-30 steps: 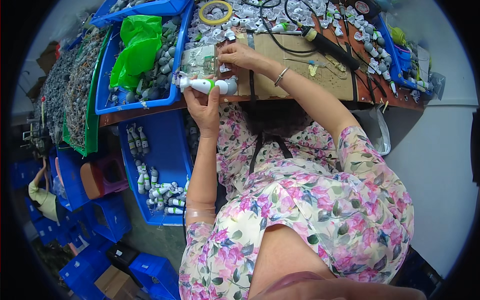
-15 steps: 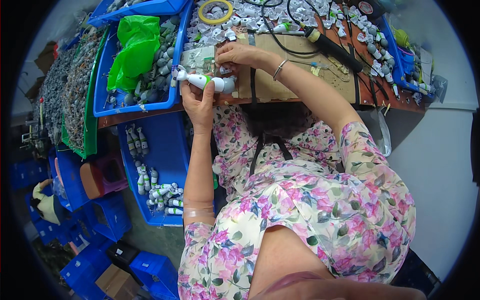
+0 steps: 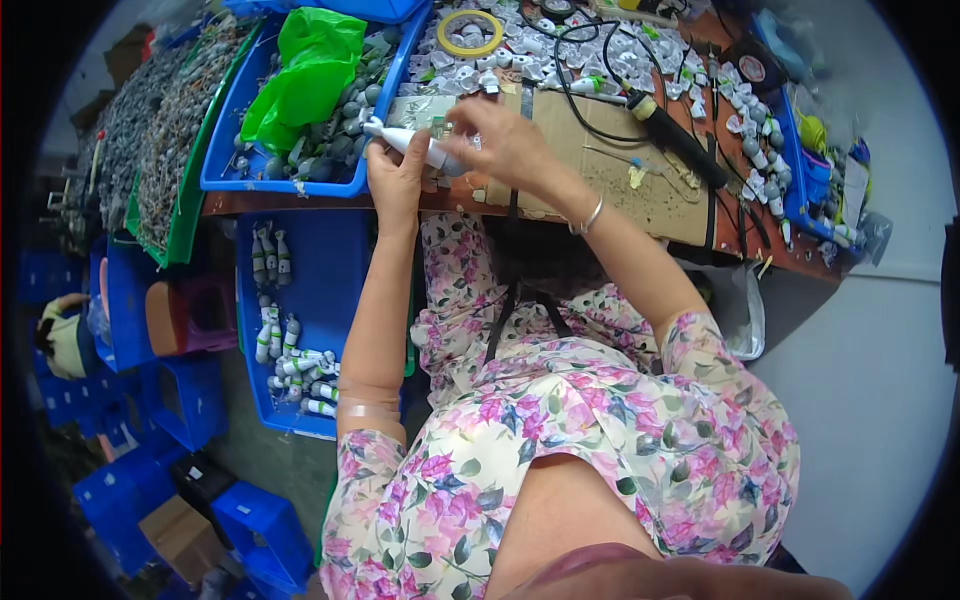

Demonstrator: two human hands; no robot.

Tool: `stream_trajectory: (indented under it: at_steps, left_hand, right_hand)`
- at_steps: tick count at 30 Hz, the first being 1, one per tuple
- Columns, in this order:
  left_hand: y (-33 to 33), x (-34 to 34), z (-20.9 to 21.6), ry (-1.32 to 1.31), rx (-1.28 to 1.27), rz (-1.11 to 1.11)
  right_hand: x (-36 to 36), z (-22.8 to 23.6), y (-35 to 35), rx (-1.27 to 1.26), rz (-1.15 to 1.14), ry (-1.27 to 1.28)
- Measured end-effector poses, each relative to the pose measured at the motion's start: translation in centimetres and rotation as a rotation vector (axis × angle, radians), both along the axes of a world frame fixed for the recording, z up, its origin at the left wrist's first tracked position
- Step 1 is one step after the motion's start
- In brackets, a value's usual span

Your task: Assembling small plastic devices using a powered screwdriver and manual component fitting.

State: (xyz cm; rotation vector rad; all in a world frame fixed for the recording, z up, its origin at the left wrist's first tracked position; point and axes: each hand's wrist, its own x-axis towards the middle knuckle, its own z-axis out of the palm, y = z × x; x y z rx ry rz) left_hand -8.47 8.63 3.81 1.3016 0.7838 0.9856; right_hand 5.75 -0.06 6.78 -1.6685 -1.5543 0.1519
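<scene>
In my left hand (image 3: 397, 180) is a tapered white plastic piece shaped like a small bottle (image 3: 405, 139), its narrow end pointing up and left. The fingers close round its middle, the thumb lying along the top. Its wider grey end is partly covered. Just over that end is my right hand (image 3: 510, 148), fingers curved and apart, with no object visible in it. Behind the hands, a flat silvery packet (image 3: 415, 108) lies on the workbench, close to the edge of a brown cardboard sheet (image 3: 570, 190).
Left stands a blue tray (image 3: 275, 186) of grey parts, a green bag (image 3: 310, 75) on top. Below, a blue bin (image 3: 320, 250) holds several similar white-and-grey pieces. Loose white parts, a yellow tape roll (image 3: 470, 34) and a black-handled tool (image 3: 680, 140) with a cable cover the bench.
My right hand has left the small packet area and come over the piece's grey end, its fingers spreading. My left hand keeps its hold. The whole view has shifted slightly.
</scene>
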Motion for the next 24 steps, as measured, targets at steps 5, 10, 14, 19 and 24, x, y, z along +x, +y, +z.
stream_trajectory:
  at_steps: [5,10,14,19,24]
  left_hand:
    - [-1.1,1.8,1.1,-0.062,0.015,-0.151]
    - [-1.0,1.2,1.9,-0.116,-0.019,-0.293]
    - [-0.3,1.1,1.7,0.015,-0.027,-0.307]
    - [-0.4,1.1,1.2,-0.055,-0.056,-0.294]
    - [-0.5,1.5,0.9,-0.025,0.066,-0.314]
  right_hand:
    - [-0.9,-0.7,-1.2,0.06,-0.054,-0.17]
    - [0.4,-1.4,-1.1,0.014,-0.075,-0.076]
    - [1.3,-1.7,-1.2,0.01,-0.024,-0.044]
    - [1.0,-2.1,-0.8,0.151,0.1,-0.095]
    - [0.8,-2.2,-0.4,0.059,0.08,-0.102]
